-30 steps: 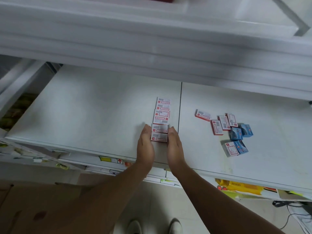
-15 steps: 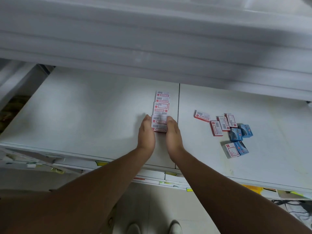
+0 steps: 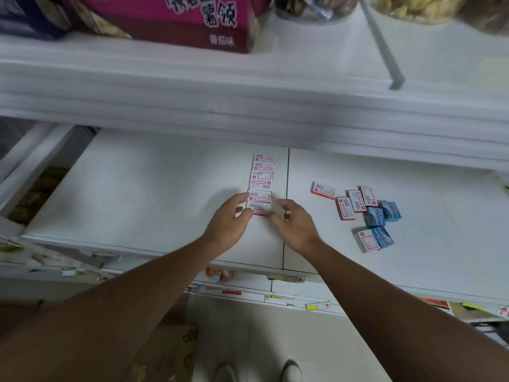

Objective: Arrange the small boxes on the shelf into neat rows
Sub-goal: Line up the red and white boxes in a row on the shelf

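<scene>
A straight row of several small red-and-white boxes [image 3: 262, 180] runs front to back on the white shelf [image 3: 154, 194], just left of its seam. My left hand [image 3: 230, 223] touches the left side of the two nearest boxes with its fingertips. My right hand [image 3: 296, 223] hovers just right of them with fingers spread, holding nothing. A loose cluster sits to the right: a lone red-and-white box [image 3: 323, 190], three more red-and-white boxes [image 3: 356, 202], two blue boxes [image 3: 382, 213], and a blue-and-white pair [image 3: 373, 239].
The edge of the upper shelf [image 3: 248, 106] overhangs the back of the working shelf. A magenta carton [image 3: 192, 20] and jars [image 3: 316, 6] stand on it. Price labels line the front edge [image 3: 275, 295]. A cardboard box [image 3: 165, 351] sits on the floor below.
Both hands pushed the row of boxes further back on the shelf. The right hand has since come off the boxes and opened. The camera tilted upward.
</scene>
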`<state>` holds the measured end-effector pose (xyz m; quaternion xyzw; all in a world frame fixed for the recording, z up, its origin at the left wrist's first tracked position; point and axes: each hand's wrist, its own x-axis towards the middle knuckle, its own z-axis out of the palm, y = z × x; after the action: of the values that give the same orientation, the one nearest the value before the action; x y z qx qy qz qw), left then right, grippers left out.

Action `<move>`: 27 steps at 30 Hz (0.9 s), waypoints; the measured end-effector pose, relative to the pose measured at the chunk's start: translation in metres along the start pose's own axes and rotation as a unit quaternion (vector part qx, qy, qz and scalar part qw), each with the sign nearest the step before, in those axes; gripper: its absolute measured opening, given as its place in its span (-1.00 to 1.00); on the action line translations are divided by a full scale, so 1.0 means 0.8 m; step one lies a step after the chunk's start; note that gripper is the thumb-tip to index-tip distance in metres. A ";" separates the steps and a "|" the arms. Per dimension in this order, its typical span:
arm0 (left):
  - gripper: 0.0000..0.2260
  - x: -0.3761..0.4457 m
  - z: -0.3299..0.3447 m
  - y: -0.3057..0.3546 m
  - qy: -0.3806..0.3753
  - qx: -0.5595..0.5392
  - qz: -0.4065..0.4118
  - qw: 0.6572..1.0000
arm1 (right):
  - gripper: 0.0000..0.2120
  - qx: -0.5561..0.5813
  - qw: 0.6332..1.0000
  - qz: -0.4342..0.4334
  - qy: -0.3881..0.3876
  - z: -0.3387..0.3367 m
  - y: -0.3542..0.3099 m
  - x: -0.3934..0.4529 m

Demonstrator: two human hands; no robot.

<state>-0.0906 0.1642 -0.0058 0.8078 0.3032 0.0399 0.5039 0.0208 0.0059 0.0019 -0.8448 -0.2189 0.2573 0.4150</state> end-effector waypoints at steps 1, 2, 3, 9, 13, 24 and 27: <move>-0.60 -0.006 -0.006 0.004 -0.016 0.040 0.012 0.999 | -0.43 -0.035 0.999 -0.008 -0.003 -0.010 0.000 -0.004; -0.57 -0.012 -0.013 0.010 -0.028 0.084 0.022 0.996 | -0.45 -0.063 0.998 -0.015 -0.004 -0.020 -0.001 -0.008; -0.53 -0.017 -0.021 0.017 -0.038 0.127 0.027 0.991 | -0.45 -0.084 0.996 -0.022 -0.003 -0.031 -0.004 -0.012; -0.47 -0.053 -0.047 0.071 -0.037 0.255 0.029 0.966 | -0.43 -0.141 0.988 -0.061 -0.015 -0.090 -0.030 -0.038; -0.45 -0.078 -0.043 0.101 -0.018 0.337 0.015 0.941 | -0.45 -0.187 0.978 -0.077 -0.047 -0.119 -0.039 -0.051; -0.45 -0.132 -0.009 0.148 0.013 0.409 -0.008 0.912 | -0.48 -0.274 0.950 -0.135 -0.070 -0.150 -0.040 -0.089; -0.42 -0.145 0.006 0.161 0.007 0.422 0.008 0.907 | -0.52 -0.291 0.945 -0.136 -0.070 -0.163 -0.033 -0.102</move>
<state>-0.1257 0.0594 0.1279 0.9472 0.2886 -0.0816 0.1133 0.0336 -0.1035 0.1123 -0.8709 -0.4250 0.1822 0.1663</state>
